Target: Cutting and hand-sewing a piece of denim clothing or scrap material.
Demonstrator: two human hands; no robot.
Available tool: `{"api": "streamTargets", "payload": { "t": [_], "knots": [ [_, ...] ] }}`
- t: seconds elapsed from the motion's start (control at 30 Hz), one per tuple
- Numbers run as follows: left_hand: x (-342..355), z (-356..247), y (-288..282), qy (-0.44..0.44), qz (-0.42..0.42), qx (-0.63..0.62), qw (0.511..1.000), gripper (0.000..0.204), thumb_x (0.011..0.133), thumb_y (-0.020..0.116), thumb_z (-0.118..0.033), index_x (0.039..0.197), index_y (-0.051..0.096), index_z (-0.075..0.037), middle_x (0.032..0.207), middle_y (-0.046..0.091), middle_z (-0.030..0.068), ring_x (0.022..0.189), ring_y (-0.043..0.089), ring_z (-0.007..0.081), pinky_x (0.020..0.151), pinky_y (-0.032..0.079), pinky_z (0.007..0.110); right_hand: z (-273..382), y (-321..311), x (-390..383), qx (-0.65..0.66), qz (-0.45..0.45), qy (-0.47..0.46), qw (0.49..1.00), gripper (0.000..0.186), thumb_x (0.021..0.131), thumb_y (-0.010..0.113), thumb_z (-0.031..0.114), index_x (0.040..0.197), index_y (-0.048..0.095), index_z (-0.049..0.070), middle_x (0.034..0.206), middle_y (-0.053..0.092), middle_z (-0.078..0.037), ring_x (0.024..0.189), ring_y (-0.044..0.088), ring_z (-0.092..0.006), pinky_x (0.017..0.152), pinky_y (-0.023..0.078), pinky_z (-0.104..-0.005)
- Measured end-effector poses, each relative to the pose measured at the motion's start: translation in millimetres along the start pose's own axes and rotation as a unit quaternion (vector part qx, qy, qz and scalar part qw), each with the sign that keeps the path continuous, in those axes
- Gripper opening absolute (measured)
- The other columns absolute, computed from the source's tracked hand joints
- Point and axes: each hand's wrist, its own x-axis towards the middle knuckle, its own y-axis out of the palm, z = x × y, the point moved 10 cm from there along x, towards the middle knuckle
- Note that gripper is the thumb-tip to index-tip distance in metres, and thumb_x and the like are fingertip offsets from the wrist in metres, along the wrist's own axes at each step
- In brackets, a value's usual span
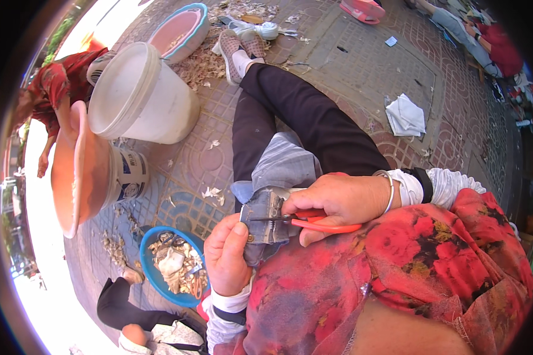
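Centre of frame, low. Right hand (337, 201) is closed around the handles of a small pair of red-handled metal snips (305, 220), fingers curled tight through and over the red loops, dark blades pointing toward frame left. Left hand (228, 254) sits just below and left of the blades, fingers bent inward with the thumb up; it pinches the lower edge of a folded piece of grey-blue denim cloth (266, 216) lying across the lap. What the thumb presses against the cloth is too small to tell.

Blade tips lie on the denim, just beside the left thumb. Whether they are parted or shut cannot be read.

Risks, as judged:
- Left thumb is very near the tips. A squeeze with the cloth slack could nick it.
- Cloth is gripped at one edge only. A tug from the blades could slide it off the black trouser leg (302, 118).
- Loose red floral sleeve (408, 248) bunches under the right wrist and could snag the handles.
- Fisheye bend makes the gap between thumb and blade hard to judge.

Around: round blue plastic basin of pale scraps (175, 266) at lower left, well apart from the hands. White plastic bucket (139, 94) at upper left, a tilted pink plastic bowl (77, 171) just beside it. Pale peelings strewn on the patterned paving (361, 65). Another person's sleeve in red at far left edge.
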Motion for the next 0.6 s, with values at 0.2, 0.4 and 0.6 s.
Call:
{"api": "streamTargets", "payload": {
  "t": [0.2,0.4,0.6],
  "knots": [
    [-3,-2,0,0.015,-0.003,0.042,0.999,0.020,0.086,0.046,-0.006,0.100,0.057,0.004,0.088,0.061,0.0062,0.077,0.055,0.0103,0.071,0.043,0.024,-1,4,1,0.041,0.023,0.025,0.999,0.041,0.080,0.060,0.036,0.100,0.051,0.001,0.076,0.058,-0.012,0.067,0.057,-0.0221,0.060,0.045,-0.0310],
    [-2,4,2,-0.006,0.017,-0.007,1.000,0.021,0.084,0.047,-0.002,0.101,0.056,0.003,0.091,0.061,0.0072,0.080,0.056,0.0115,0.074,0.044,0.024,-17,-27,-7,0.282,-0.120,0.099,0.947,0.035,0.084,0.056,0.033,0.099,0.053,0.002,0.080,0.053,0.000,0.073,0.047,-0.0072,0.066,0.041,-0.0217],
    [-2,4,8,-0.020,0.049,0.014,0.999,0.033,0.075,0.054,0.010,0.107,0.051,0.003,0.098,0.060,0.0078,0.086,0.056,0.0118,0.077,0.044,0.025,-68,-96,-67,0.216,-0.276,0.169,0.921,0.026,0.082,0.061,0.025,0.098,0.052,0.007,0.070,0.050,0.003,0.053,0.039,0.0001,0.044,0.029,-0.0147]
  ]
}}
